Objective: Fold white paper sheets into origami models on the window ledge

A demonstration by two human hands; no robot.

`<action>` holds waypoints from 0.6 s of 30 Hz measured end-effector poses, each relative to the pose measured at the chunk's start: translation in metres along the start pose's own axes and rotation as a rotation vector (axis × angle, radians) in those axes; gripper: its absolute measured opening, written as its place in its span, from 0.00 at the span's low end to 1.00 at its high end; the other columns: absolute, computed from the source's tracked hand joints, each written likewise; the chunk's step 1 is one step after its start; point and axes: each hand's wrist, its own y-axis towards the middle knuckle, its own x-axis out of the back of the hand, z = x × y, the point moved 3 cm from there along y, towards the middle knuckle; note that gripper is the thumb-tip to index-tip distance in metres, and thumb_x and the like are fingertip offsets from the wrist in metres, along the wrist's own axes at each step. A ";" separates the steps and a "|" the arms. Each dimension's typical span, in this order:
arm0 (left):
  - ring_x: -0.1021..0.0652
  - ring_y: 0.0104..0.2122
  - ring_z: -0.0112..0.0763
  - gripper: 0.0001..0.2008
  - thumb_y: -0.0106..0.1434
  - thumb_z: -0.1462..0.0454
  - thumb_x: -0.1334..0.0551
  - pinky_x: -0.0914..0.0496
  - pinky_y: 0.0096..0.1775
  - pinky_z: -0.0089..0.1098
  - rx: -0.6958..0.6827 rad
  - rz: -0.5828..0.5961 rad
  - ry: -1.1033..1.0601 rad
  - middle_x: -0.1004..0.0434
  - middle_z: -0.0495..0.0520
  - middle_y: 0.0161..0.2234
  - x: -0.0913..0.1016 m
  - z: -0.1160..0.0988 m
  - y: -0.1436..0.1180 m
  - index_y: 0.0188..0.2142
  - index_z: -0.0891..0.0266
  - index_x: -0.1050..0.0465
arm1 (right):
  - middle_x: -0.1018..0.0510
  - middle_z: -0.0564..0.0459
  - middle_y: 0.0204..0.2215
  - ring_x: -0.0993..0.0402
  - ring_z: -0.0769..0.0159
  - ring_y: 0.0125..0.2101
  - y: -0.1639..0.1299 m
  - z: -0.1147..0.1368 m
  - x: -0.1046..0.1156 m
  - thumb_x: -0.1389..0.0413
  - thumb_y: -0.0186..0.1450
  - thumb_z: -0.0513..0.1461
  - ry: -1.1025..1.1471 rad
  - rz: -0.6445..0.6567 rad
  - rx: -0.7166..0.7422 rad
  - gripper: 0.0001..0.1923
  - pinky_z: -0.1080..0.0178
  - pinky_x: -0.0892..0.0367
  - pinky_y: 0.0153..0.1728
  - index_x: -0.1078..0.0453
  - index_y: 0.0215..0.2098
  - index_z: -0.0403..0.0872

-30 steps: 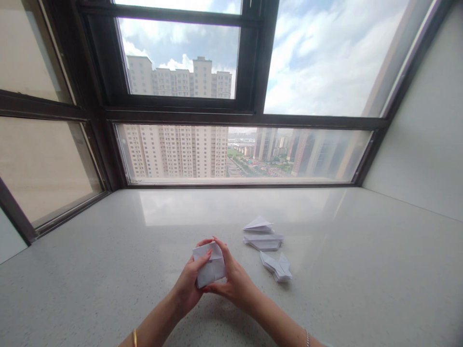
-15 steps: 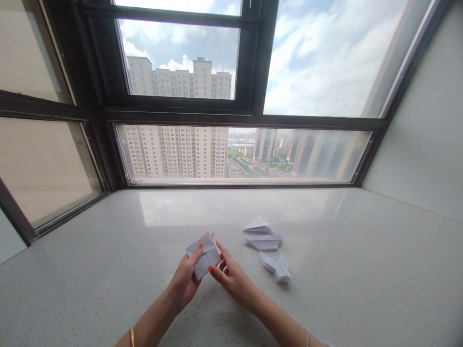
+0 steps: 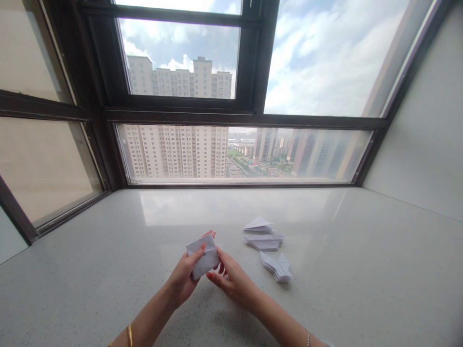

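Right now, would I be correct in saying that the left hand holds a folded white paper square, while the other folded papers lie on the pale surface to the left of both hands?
Only the side is wrong: in the head view, the other folded papers lie on the pale surface to the right. The left hand does hold the folded white paper square.

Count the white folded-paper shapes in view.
4: the square in the left hand; on the counter to its right, the far pointed shape, the middle long shape and the near winged shape. Stacked layers may hide more.
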 end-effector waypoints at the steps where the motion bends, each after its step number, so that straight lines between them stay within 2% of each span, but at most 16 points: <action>1: 0.27 0.37 0.36 0.26 0.53 0.62 0.39 0.35 0.39 0.31 0.004 0.014 0.007 0.29 0.57 0.45 0.000 0.000 0.000 0.52 0.59 0.41 | 0.32 0.47 0.36 0.38 0.66 0.30 0.000 0.001 0.000 0.50 0.56 0.51 -0.004 0.001 0.001 0.33 0.66 0.39 0.30 0.49 0.55 0.44; 6: 0.27 0.38 0.35 0.26 0.54 0.63 0.39 0.36 0.40 0.31 0.018 0.053 0.005 0.30 0.56 0.46 0.001 -0.002 0.001 0.52 0.57 0.41 | 0.31 0.51 0.31 0.39 0.68 0.27 0.001 0.003 0.002 0.50 0.57 0.51 0.042 -0.037 0.001 0.28 0.67 0.40 0.28 0.45 0.52 0.45; 10: 0.29 0.43 0.37 0.24 0.54 0.63 0.40 0.37 0.42 0.31 0.033 0.081 0.007 0.31 0.55 0.48 0.000 -0.003 0.000 0.51 0.57 0.39 | 0.33 0.55 0.24 0.39 0.71 0.23 0.003 -0.002 0.004 0.53 0.59 0.51 0.189 -0.132 -0.075 0.21 0.68 0.42 0.24 0.38 0.43 0.45; 14: 0.31 0.44 0.37 0.21 0.55 0.63 0.40 0.38 0.44 0.31 0.074 0.127 0.038 0.31 0.55 0.48 -0.002 0.001 -0.001 0.49 0.58 0.36 | 0.32 0.56 0.23 0.39 0.71 0.22 0.007 -0.007 0.005 0.52 0.57 0.52 0.370 -0.169 -0.115 0.21 0.69 0.44 0.22 0.33 0.36 0.44; 18: 0.29 0.40 0.36 0.19 0.56 0.62 0.41 0.36 0.41 0.32 0.109 0.170 0.076 0.31 0.55 0.47 -0.005 0.005 -0.003 0.48 0.60 0.34 | 0.33 0.56 0.20 0.40 0.72 0.20 0.009 -0.009 0.006 0.47 0.52 0.53 0.516 -0.158 -0.146 0.21 0.69 0.44 0.20 0.31 0.30 0.43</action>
